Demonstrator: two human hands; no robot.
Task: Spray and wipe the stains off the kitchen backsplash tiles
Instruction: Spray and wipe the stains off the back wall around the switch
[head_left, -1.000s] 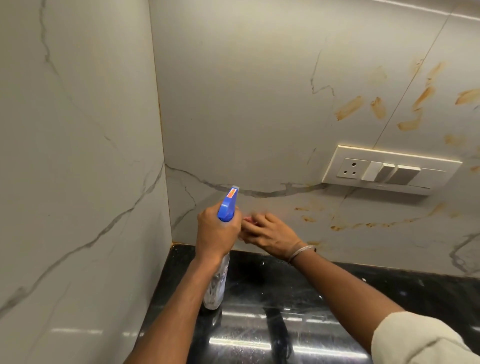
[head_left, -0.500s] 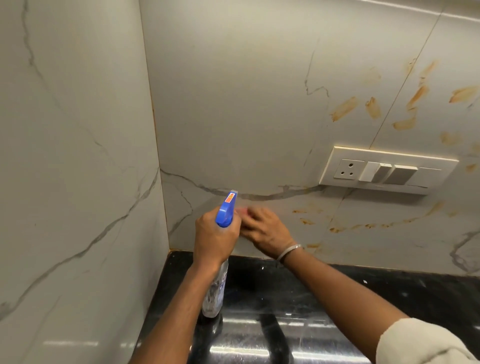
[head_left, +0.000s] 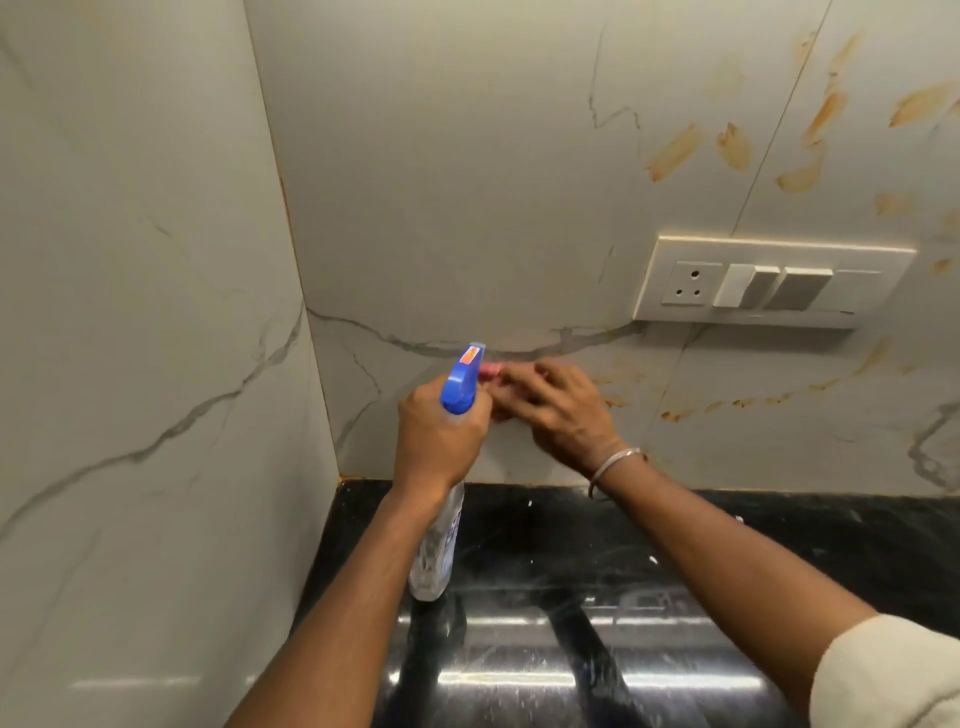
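In the head view, the left hand (head_left: 439, 441) is wrapped around the neck of a clear plastic spray bottle with a blue trigger head (head_left: 460, 382); its fingers are clamped on the bottle, which hangs upright with its base just above the glossy black stone table (head_left: 675, 545) and its nozzle aimed at the wall. Just beside it, the right hand (head_left: 558, 410), a thin metal bangle (head_left: 615, 462) on its wrist, presses a small pink cloth (head_left: 491, 371) flat against the white marble-look backsplash tiles (head_left: 467, 182). The right fingers lie spread and fairly flat over the cloth, pinning it to the tile rather than curled shut; only a pink edge shows past the fingertips, blurred.

As for progress, the stretch of tile from the corner to the hands looks free of marks — only grey veining shows there. The orange-brown smeared stains (head_left: 675, 153) are plainly untouched: a cluster high up, above the cream switch and socket plate (head_left: 769, 283), and a thinner trail (head_left: 727, 405) below the plate, starting close beside the right hand. By my judgement the job is at an early stage — one low patch under the cloth now, with most of the staining to the right left to spray and wipe, and care needed around the socket.
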